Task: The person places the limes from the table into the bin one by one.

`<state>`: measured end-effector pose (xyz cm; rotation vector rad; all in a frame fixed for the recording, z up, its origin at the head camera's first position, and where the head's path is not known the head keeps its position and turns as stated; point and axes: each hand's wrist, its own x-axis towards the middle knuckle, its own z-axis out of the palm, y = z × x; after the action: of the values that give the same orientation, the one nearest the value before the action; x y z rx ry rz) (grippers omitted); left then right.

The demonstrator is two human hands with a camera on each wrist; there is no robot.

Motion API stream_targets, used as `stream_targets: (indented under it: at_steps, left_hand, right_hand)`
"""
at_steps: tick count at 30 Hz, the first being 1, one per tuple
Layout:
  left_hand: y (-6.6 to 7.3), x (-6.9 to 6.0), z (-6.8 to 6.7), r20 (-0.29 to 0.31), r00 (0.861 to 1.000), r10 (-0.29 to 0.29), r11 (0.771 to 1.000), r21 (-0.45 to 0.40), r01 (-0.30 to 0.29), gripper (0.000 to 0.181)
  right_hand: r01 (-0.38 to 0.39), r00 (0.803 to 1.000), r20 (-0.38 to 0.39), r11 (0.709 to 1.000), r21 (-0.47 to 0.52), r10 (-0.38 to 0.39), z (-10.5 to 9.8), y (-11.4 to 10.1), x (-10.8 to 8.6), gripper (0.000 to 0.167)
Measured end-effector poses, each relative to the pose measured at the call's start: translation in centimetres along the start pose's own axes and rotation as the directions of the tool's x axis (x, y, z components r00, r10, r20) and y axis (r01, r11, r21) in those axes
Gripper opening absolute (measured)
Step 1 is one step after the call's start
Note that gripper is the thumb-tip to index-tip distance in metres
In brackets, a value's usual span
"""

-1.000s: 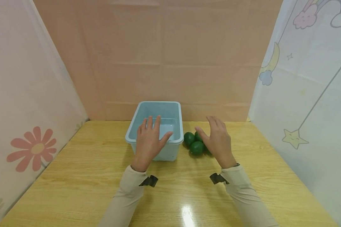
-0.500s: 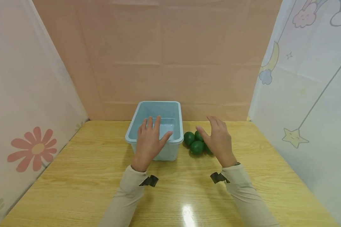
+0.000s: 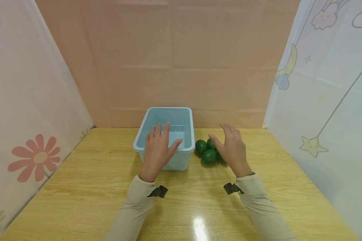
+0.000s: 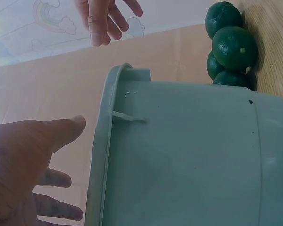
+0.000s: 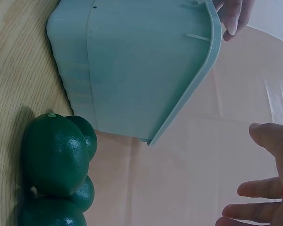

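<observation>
A light blue plastic bin stands on the wooden table, with nothing visible inside it. Over its near rim hovers the left hand, fingers spread and holding nothing; the left wrist view shows a gap between that hand and the bin wall. Right of the bin several dark green round fruits lie close together. The right hand is raised above the rightmost of them and partly hides it in the head view. In the right wrist view, its fingers are apart and clear of the fruits.
The wooden table reaches toward the camera on both sides of the arms. Behind it hangs a plain orange-pink cloth. Pale printed sheets flank the table, a flower on the left one and a star on the right one.
</observation>
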<state>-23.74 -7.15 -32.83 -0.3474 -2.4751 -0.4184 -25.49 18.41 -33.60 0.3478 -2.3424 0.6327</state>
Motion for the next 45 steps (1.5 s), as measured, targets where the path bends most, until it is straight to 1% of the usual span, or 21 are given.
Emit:
stream_targets:
  at_steps: [9, 17, 22, 27, 34, 45]
  left_hand:
    - [-0.3, -0.2, 0.2, -0.019, 1.0, 0.008, 1.0, 0.028, -0.008, 0.073]
    - [-0.6, -0.3, 0.2, -0.064, 0.997, 0.038, 0.998, 0.047, -0.035, 0.073]
    - [-0.7, -0.3, 0.1, -0.054, 0.998, 0.028, 0.999, 0.027, -0.026, 0.072]
    - [-0.8, -0.3, 0.0, -0.047, 0.999, 0.022, 0.999, 0.025, -0.021, 0.071]
    - [-0.9, -0.3, -0.2, -0.072, 0.997, 0.034, 0.999, 0.03, -0.032, 0.071]
    - [-1.0, -0.2, -0.2, -0.08, 0.996, 0.033, 0.999, 0.044, -0.029, 0.069]
  right_hand:
    - [-0.023, 0.999, 0.029, 1.0, 0.021, 0.023, 0.1, 0.0, -0.1, 0.062]
    - [-0.045, 0.998, 0.055, 0.999, 0.024, 0.043, 0.3, 0.1, 0.0, 0.063]
    - [-0.058, 0.996, 0.068, 0.998, 0.019, 0.056, 0.2, 0.1, 0.0, 0.063]
    - [-0.077, 0.993, 0.094, 0.997, 0.015, 0.075, 0.2, 0.1, -0.1, 0.064]
    - [-0.093, 0.989, 0.113, 0.996, 0.008, 0.092, 0.3, 0.3, 0.0, 0.064]
    - [-0.102, 0.988, 0.12, 0.995, 0.002, 0.101, 0.4, 0.5, 0.0, 0.061]
